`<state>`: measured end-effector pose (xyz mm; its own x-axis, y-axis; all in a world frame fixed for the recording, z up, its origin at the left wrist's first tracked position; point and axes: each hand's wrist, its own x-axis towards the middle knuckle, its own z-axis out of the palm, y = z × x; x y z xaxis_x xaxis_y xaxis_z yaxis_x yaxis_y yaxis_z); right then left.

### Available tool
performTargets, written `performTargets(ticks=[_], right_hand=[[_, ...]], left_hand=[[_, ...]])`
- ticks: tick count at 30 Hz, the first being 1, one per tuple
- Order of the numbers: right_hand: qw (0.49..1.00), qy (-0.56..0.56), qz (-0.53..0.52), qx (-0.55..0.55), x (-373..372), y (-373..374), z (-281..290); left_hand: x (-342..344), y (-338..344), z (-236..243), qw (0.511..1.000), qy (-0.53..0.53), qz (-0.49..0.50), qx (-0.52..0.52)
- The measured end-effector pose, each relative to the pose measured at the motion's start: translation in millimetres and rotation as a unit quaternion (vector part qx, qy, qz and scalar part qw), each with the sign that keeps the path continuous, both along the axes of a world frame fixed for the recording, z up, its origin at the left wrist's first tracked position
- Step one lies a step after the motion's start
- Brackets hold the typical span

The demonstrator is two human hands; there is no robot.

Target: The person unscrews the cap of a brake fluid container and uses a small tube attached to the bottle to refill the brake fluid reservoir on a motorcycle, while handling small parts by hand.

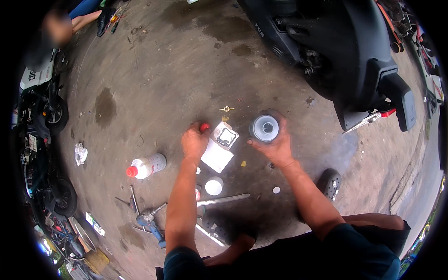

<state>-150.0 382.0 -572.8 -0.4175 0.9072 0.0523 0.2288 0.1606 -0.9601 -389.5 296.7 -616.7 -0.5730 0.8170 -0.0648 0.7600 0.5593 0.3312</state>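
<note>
My left hand (193, 143) is closed, with a small red cap (204, 127) between its fingertips. My right hand (278, 147) wraps around a round, pale grey container (265, 135), seen from above with a small ring-shaped opening in its top. Between the hands lies an opened white carton (217, 156), and a piece with a dark square outline (227, 136) rests at its far end. Just beyond is a thin yellowish part with a round middle (227, 108). A white bottle with a red cap (150, 166) lies on its side left of my left forearm.
A dark scooter (364, 56) stands at the far right. Near my feet are a blue power tool (156, 231), a long metal bar (228, 199) and a white round lid (214, 185). Parked motorbikes (53, 112) line the left, where another person's leg (88, 18) shows. Oil stains (105, 107) mark the ground.
</note>
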Motion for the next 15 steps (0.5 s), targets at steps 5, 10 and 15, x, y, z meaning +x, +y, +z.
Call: performTargets(ticks=[5, 10, 15], right_hand=[[0.999, -0.041, -0.016, -0.003, 5, 6, -4], [0.999, -0.029, 0.013, 0.042, -6, 8, 4], [0.987, -0.101, 0.075, 0.095, -10, 8, 30]], left_hand=[[69, 32, 107, 0.867, -0.46, 0.045, 0.186], [99, 45, 139, 0.944, -0.262, -0.109, 0.168], [94, 37, 148, 0.969, -0.19, -0.099, 0.125]])
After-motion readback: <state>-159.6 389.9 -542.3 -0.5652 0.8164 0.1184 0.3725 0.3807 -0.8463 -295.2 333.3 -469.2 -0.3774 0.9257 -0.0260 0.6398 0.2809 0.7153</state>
